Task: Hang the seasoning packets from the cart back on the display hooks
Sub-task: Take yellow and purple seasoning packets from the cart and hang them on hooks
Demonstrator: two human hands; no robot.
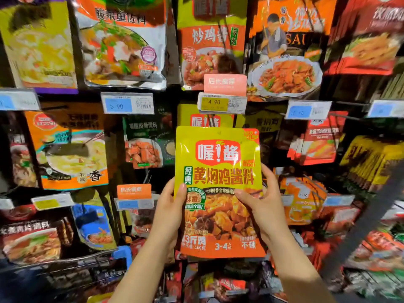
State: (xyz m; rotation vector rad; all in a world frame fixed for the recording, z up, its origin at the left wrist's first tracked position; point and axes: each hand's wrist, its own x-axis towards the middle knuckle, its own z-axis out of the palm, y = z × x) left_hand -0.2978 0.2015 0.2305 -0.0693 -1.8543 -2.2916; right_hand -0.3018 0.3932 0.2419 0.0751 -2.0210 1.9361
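Holding a yellow braised-chicken sauce packet [218,189] upright, the left hand [169,212] and right hand [263,203] pinch its side edges before the display. Matching packets [204,119] hang just behind; next, likely, threading its top onto that hook.

A grocery shop aisle: seasoning packets [122,42] hang in rows on display hooks across the whole frame, with shelf price tags [127,103] and a yellow 4.90 price label [222,103] at centre.
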